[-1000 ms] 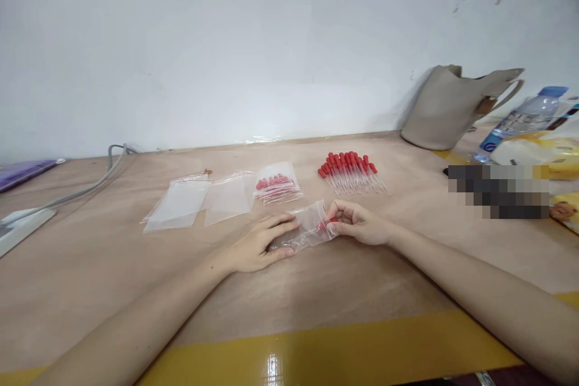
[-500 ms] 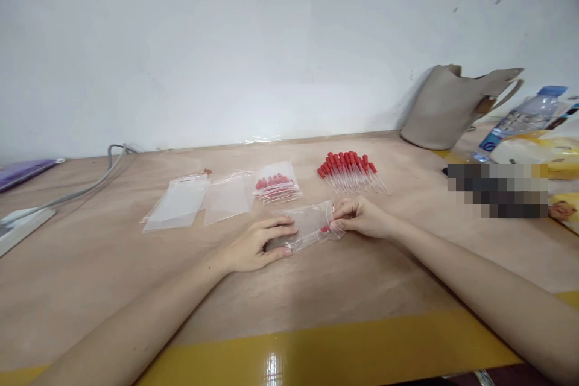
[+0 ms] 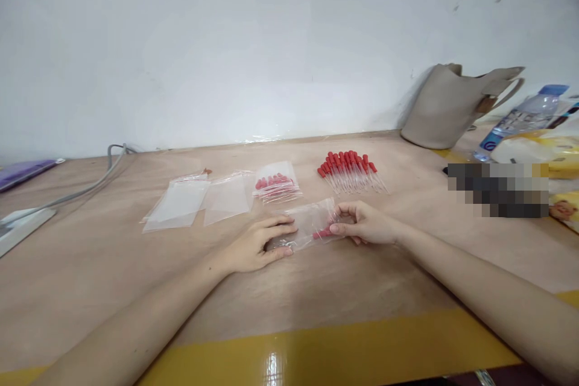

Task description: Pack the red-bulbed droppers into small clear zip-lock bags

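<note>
A clear zip bag (image 3: 305, 220) lies flat on the table in front of me. My left hand (image 3: 265, 244) holds its left end, thumb and fingers stretched over the plastic and pressing it down. At the right end, my right hand (image 3: 359, 223) pinches a dropper (image 3: 322, 233) whose red bulb is inside the bag; its stem is mostly hidden by the fingers. Behind the bag, a fan-shaped pile of red-bulbed droppers (image 3: 348, 170) lies on the table. Left of that pile sits a stack of filled bags (image 3: 277, 181) with red bulbs showing through.
Flat zip bags (image 3: 178, 202) and another bag (image 3: 228, 196) lie to the left. A grey cable (image 3: 90, 187) runs along the left side. At the right stand a beige bag (image 3: 446, 108) and a tilted water bottle (image 3: 520, 120), near a yellow package (image 3: 556, 154).
The red bulb has slid farther left into the bag, with more of it visible. My right hand has shifted slightly and its fingers have changed position. My left hand stays in place.
</note>
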The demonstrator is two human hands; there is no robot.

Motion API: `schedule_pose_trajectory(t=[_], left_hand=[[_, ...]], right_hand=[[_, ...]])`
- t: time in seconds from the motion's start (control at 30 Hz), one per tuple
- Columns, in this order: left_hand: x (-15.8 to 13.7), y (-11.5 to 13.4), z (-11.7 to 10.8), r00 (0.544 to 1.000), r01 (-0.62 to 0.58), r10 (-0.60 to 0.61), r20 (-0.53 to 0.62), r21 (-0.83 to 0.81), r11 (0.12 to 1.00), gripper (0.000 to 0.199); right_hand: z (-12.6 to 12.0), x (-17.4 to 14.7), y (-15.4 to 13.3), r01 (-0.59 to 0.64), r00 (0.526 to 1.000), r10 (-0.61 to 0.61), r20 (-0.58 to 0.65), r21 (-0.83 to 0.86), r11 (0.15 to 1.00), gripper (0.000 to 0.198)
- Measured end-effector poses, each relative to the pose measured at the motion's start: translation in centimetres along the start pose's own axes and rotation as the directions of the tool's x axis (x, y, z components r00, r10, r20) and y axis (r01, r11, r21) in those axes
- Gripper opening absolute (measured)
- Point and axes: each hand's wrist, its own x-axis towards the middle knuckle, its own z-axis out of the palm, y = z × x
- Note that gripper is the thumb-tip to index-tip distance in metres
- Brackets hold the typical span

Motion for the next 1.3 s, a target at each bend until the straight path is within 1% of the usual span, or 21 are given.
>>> schedule_pose_trajectory(t=[0.13, 0.2, 0.23, 0.3, 0.33, 0.37, 0.4, 0.47, 0.5, 0.57, 0.63, 0.7, 0.77, 0.9, 0.97, 1.0, 1.07, 1.13, 1.2, 1.27, 1.3], left_hand=[[0.0, -0.1, 0.0, 1.0, -0.011, 0.011, -0.005, -0.003, 1.0, 0.042], [0.0, -0.1, 0.0, 1.0, -0.012, 0.012, -0.003, 0.002, 1.0, 0.042], [0.0, -0.1, 0.0, 1.0, -0.01, 0.01, 0.002, 0.006, 1.0, 0.042], [0.0, -0.2, 0.0, 1.0, -0.004, 0.004, 0.015, 0.013, 1.0, 0.043], [0.0, -0.2, -0.1, 1.0, -0.001, 0.001, 0.021, 0.015, 1.0, 0.043], [0.0, -0.2, -0.1, 1.0, 0.002, -0.002, 0.027, 0.015, 1.0, 0.043], [0.0, -0.2, -0.1, 1.0, 0.005, -0.006, 0.03, 0.013, 1.0, 0.043], [0.0, -0.2, -0.1, 0.999, 0.011, -0.011, 0.033, 0.008, 1.0, 0.043], [0.0, -0.2, -0.1, 0.999, 0.014, -0.014, 0.035, 0.007, 1.0, 0.043], [0.0, -0.2, -0.1, 0.999, 0.01, -0.01, 0.034, 0.005, 1.0, 0.043], [0.0, -0.2, 0.0, 1.0, -0.004, 0.004, 0.027, 0.005, 1.0, 0.042], [0.0, -0.2, 0.0, 1.0, -0.017, 0.017, 0.02, 0.009, 1.0, 0.042], [0.0, -0.2, 0.0, 1.0, -0.021, 0.021, 0.018, 0.016, 1.0, 0.042], [0.0, -0.1, 0.0, 1.0, -0.019, 0.018, 0.023, 0.015, 1.0, 0.042], [0.0, -0.1, 0.0, 1.0, -0.018, 0.018, 0.025, 0.014, 1.0, 0.043], [0.0, -0.1, 0.0, 1.0, -0.019, 0.019, 0.023, 0.013, 1.0, 0.043], [-0.1, -0.1, 0.0, 1.0, -0.02, 0.02, 0.021, 0.011, 1.0, 0.042], [-0.1, -0.1, 0.0, 1.0, -0.018, 0.018, 0.022, 0.011, 1.0, 0.042], [0.0, -0.1, 0.0, 1.0, -0.014, 0.014, 0.023, 0.011, 1.0, 0.042], [0.0, -0.1, 0.1, 1.0, -0.014, 0.013, 0.023, 0.013, 1.0, 0.043], [0.0, -0.2, 0.0, 1.0, -0.013, 0.013, 0.023, 0.014, 1.0, 0.043]], right_hand=[[0.4, 0.4, 0.4, -0.053, 0.998, 0.056, -0.02, 0.118, 0.992, 0.035], [0.3, 0.6, 0.5, -0.082, 0.994, 0.091, -0.057, 0.141, 0.987, 0.033], [0.2, 0.7, 0.6, -0.1, 0.989, 0.113, -0.096, 0.129, 0.987, 0.032], [-0.3, 1.1, 0.6, -0.123, 0.965, 0.128, -0.228, 0.035, 0.992, 0.028], [-0.7, 1.3, 0.6, -0.123, 0.944, 0.1, -0.316, -0.054, 0.991, 0.024], [-1.1, 1.6, 0.6, -0.118, 0.912, 0.04, -0.407, -0.169, 0.979, 0.021], [-1.6, 2.1, 0.4, -0.113, 0.874, -0.048, -0.483, -0.298, 0.948, 0.018], [-2.8, 3.2, 0.0, -0.13, 0.788, -0.237, -0.568, -0.53, 0.838, 0.013], [-3.4, 3.9, -0.3, -0.158, 0.758, -0.296, -0.581, -0.604, 0.781, 0.011], [-4.4, 5.5, -1.1, -0.241, 0.715, -0.335, -0.614, -0.666, 0.706, 0.014], [-5.2, 7.3, -1.8, -0.32, 0.679, -0.353, -0.644, -0.692, 0.647, 0.023], [-5.8, 9.0, -2.3, -0.37, 0.64, -0.388, -0.663, -0.708, 0.602, 0.031], [-6.5, 10.4, -2.6, -0.404, 0.63, -0.395, -0.669, -0.716, 0.569, 0.036], [-7.6, 12.2, -2.7, -0.473, 0.673, -0.305, -0.674, -0.709, 0.524, 0.037], [-8.1, 12.4, -2.8, -0.491, 0.68, -0.263, -0.684, -0.691, 0.53, 0.033], [-8.3, 12.4, -2.9, -0.492, 0.681, -0.244, -0.691, -0.678, 0.547, 0.031], [-8.5, 12.2, -3.1, -0.476, 0.677, -0.202, -0.708, -0.631, 0.613, 0.026], [-8.8, 11.5, -3.4, -0.433, 0.679, -0.159, -0.717, -0.566, 0.701, 0.023], [-8.9, 10.5, -3.6, -0.335, 0.684, -0.15, -0.714, -0.49, 0.805, 0.022], [-8.8, 9.1, -3.8, -0.174, 0.686, -0.171, -0.707, -0.387, 0.906, 0.019], [-8.7, 8.2, -3.9, -0.08, 0.679, -0.187, -0.709, -0.325, 0.942, 0.018]])
